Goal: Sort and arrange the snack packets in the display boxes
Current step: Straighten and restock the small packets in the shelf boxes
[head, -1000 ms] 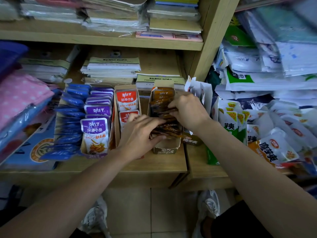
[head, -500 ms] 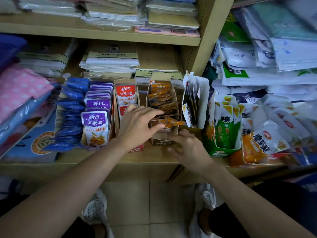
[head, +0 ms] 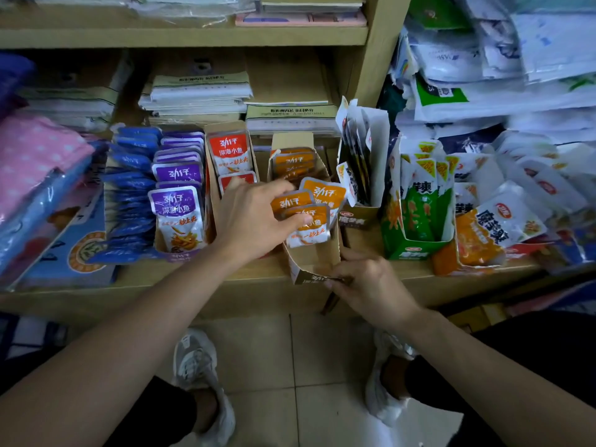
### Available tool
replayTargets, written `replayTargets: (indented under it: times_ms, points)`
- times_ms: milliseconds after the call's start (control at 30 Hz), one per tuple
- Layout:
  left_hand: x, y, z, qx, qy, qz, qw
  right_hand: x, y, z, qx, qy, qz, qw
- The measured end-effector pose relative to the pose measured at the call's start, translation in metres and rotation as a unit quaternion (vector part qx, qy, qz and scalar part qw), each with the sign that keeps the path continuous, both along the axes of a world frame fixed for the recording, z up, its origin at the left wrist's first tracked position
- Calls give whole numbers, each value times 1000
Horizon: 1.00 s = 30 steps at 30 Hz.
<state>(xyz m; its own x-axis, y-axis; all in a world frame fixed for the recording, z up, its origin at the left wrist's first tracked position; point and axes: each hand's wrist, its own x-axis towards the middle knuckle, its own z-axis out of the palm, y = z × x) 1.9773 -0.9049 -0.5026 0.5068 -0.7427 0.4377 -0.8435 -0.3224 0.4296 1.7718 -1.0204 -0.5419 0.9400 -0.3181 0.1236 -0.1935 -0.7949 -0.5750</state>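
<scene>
A brown cardboard display box (head: 317, 258) of orange snack packets (head: 321, 196) stands on the wooden shelf (head: 200, 279). My left hand (head: 254, 217) grips several orange packets at the box's middle and holds them upright, thumb across the front one. My right hand (head: 367, 283) pinches the box's front lip at the shelf edge. More orange packets (head: 293, 162) lie at the box's back. To the left stand a box of red packets (head: 229, 153) and a box of purple packets (head: 177, 201), with blue packets (head: 132, 188) beside it.
Right of the orange box stand a tall box of white packets (head: 358, 162) and a green box (head: 416, 217). Loose white and orange bags (head: 509, 217) pile at the right. Paper stacks (head: 196, 91) fill the shelf's back. My shoes (head: 200, 366) stand on the tiled floor.
My right hand dropped from the packets to the box's front lip and drew the box toward the shelf edge. My left hand raised orange packets upright, so their faces show.
</scene>
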Motion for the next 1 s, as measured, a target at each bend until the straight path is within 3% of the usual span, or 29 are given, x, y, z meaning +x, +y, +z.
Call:
replayTargets:
  times_ms: [200, 400, 600, 767, 1000]
  points:
    - [-10, 2, 9, 16, 185, 17, 982, -2, 0, 0, -6, -8, -17, 1000]
    - [-11, 0, 12, 21, 281, 55, 958, 0, -2, -2, 15, -10, -44, 999]
    - [-9, 4, 14, 42, 314, 49, 947, -1, -1, -1, 51, -6, -48, 998]
    - [-17, 6, 18, 83, 265, 15, 961, 1, 4, 8, 152, -58, -157, 974]
    - [-38, 13, -12, -35, 79, 75, 993, 23, 10, 21, 229, -109, -142, 957]
